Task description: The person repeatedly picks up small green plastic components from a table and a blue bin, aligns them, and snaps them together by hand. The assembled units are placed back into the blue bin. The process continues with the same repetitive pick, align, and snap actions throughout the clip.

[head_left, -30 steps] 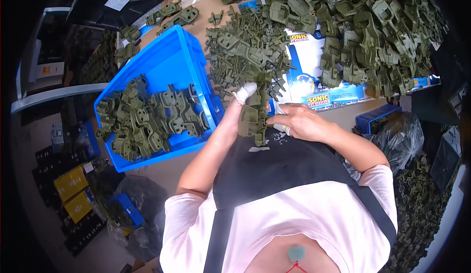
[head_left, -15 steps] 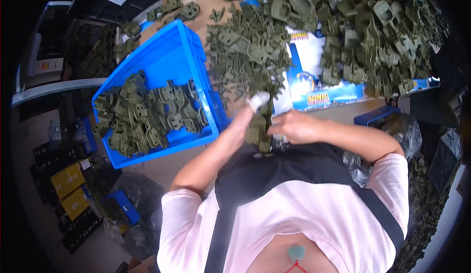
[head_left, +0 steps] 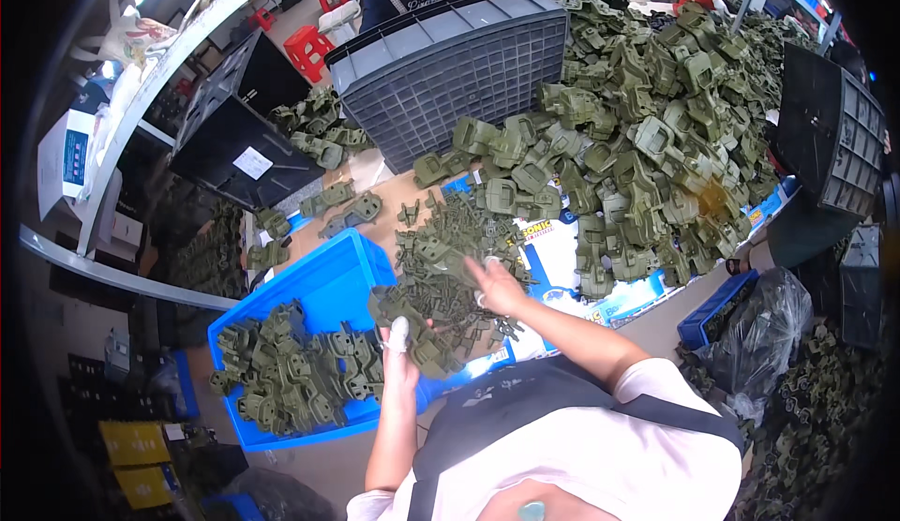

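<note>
Right hand [head_left: 497,287] has gone from body out onto green-part heap [head_left: 450,259], fingers spread, empty | left hand [head_left: 401,357] still grips one green part [head_left: 427,348] beside blue bin [head_left: 309,305]

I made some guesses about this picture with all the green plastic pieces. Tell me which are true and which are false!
1. The blue bin has green parts in it. True.
2. The left hand holds a red ball. False: it holds a green plastic part.
3. The right hand rests in the blue bin. False: it reaches onto the small pile of green parts on the table.
4. A big grey crate stands beyond the piles. True.
5. The big heap of green parts lies to the person's right. True.
</note>
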The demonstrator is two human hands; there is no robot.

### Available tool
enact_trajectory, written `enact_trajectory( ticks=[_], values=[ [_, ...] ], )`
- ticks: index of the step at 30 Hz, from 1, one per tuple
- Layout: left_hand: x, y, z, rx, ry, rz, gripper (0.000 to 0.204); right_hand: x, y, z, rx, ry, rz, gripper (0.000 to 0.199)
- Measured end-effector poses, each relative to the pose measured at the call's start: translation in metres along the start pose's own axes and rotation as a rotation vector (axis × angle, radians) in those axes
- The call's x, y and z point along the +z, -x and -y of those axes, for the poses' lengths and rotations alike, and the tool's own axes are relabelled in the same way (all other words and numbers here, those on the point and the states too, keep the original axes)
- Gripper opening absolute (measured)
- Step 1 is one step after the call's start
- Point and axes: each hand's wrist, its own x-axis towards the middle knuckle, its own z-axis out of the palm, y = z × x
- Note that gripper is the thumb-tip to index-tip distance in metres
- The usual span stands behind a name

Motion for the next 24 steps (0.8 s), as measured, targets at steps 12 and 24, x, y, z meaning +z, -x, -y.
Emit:
enact_trajectory(
  ticks=[12,24],
  values=[
    [0.046,-0.013,0.035,0.133,-0.188,0.092,0.084,-0.052,0.117,0.057,-0.065,-0.574,0.006,0.057],
    [0.025,-0.02,0.042,0.243,-0.1,0.061,0.064,-0.05,0.104,0.06,0.173,-1.546,0.323,0.065]
  ],
)
